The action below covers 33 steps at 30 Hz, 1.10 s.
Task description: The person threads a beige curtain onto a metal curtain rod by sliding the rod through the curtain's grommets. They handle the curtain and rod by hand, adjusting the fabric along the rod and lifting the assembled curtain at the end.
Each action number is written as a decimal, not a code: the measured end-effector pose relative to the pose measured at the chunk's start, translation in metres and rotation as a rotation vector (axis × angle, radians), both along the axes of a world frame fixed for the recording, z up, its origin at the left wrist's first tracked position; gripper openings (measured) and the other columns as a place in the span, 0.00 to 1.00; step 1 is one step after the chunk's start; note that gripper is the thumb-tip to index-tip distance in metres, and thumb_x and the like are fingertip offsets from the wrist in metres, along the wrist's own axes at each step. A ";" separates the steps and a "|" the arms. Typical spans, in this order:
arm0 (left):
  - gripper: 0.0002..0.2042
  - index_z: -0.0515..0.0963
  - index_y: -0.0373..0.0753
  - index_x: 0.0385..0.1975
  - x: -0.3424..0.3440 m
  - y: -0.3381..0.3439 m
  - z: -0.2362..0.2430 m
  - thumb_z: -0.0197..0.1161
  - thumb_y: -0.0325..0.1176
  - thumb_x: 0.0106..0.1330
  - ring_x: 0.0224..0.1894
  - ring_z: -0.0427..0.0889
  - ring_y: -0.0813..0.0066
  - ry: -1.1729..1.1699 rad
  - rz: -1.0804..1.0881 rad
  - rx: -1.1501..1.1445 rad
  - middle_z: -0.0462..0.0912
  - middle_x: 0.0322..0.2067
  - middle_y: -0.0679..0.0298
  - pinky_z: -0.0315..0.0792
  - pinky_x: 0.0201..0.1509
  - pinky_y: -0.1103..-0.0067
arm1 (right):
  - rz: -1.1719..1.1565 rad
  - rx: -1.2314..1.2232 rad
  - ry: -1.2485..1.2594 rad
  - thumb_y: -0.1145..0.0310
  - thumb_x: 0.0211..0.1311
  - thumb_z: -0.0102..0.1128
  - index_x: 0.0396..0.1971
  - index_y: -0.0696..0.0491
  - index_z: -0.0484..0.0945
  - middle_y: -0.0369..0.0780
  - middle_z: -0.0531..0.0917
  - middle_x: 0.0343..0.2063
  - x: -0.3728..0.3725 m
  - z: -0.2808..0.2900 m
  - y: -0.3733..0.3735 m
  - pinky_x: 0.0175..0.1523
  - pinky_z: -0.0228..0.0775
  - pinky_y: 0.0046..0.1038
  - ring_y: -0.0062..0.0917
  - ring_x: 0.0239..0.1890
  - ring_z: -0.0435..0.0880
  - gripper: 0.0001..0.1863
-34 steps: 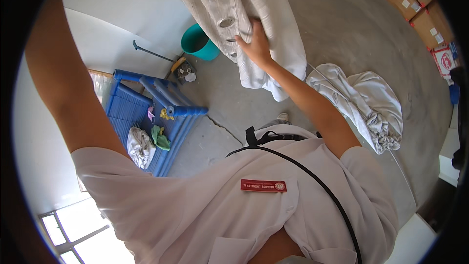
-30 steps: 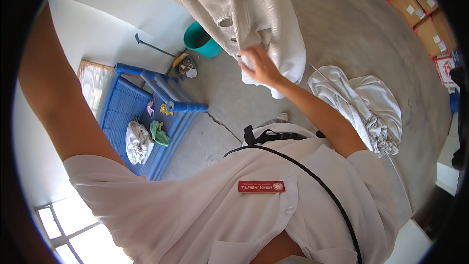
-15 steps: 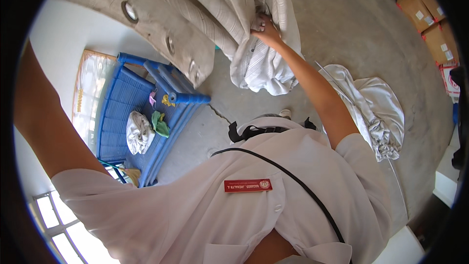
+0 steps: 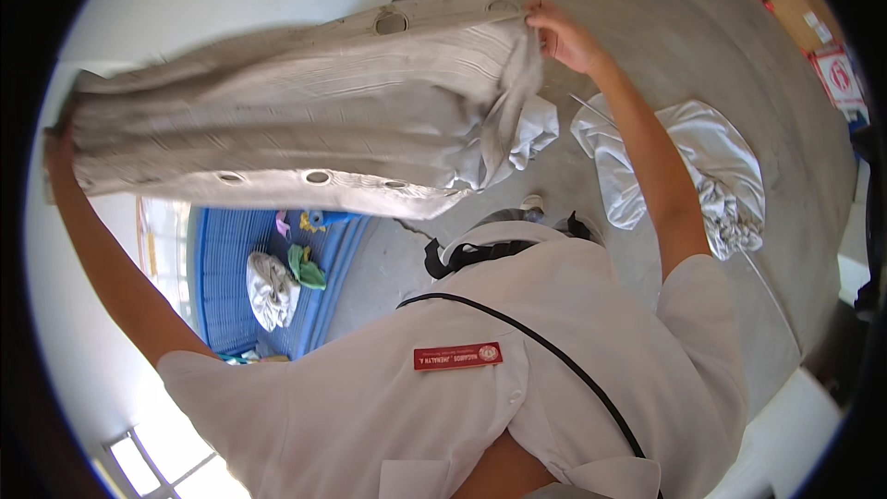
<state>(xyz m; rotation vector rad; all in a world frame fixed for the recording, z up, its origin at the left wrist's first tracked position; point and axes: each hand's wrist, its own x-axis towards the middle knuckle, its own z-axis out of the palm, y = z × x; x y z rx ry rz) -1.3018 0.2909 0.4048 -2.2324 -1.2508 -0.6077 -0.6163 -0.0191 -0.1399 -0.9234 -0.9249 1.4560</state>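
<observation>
A beige eyelet curtain is stretched sideways between my raised arms, its folds slightly blurred. My left hand is closed on its far left end, with the fingers partly hidden in shade. At the other end, my right hand pinches the curtain's top edge beside an eyelet. Round eyelets line the upper and lower edges. Below my right hand, the paler end of the cloth hangs in crumpled folds.
A blue slatted bench at left carries a bundled white cloth and a green cloth. On the concrete floor at right lies a gathered white curtain with a thin rod. Cardboard boxes stand far right.
My right hand has moved up and right from the bunched folds to the curtain's edge. The curtain has spread out leftward, and my left hand has come into view holding it.
</observation>
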 end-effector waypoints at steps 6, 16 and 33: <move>0.28 0.66 0.38 0.58 0.190 -0.063 -0.315 0.64 0.50 0.66 0.50 0.66 0.64 -0.040 0.086 -0.979 0.73 0.48 0.58 0.63 0.50 0.69 | -0.054 0.246 -0.683 0.60 0.66 0.60 0.47 0.50 0.76 0.34 0.80 0.33 -0.028 0.098 -0.029 0.40 0.68 0.24 0.17 0.33 0.75 0.14; 0.20 0.81 0.34 0.44 0.353 -0.263 -0.403 0.75 0.36 0.54 0.37 0.80 0.77 -0.259 -0.421 -1.627 0.83 0.33 0.66 0.72 0.46 0.78 | 0.498 0.008 -0.891 0.38 0.46 0.73 0.55 0.55 0.74 0.45 0.85 0.42 -0.089 0.119 -0.036 0.52 0.73 0.34 0.37 0.46 0.83 0.44; 0.15 0.84 0.30 0.28 0.176 -0.224 -0.307 0.75 0.35 0.47 0.29 0.67 0.75 -0.160 -0.005 -1.448 0.69 0.26 0.68 0.58 0.32 0.76 | 0.203 0.296 -1.317 0.65 0.45 0.73 0.45 0.46 0.83 0.37 0.79 0.46 -0.118 -0.065 -0.013 0.54 0.67 0.37 0.33 0.53 0.74 0.23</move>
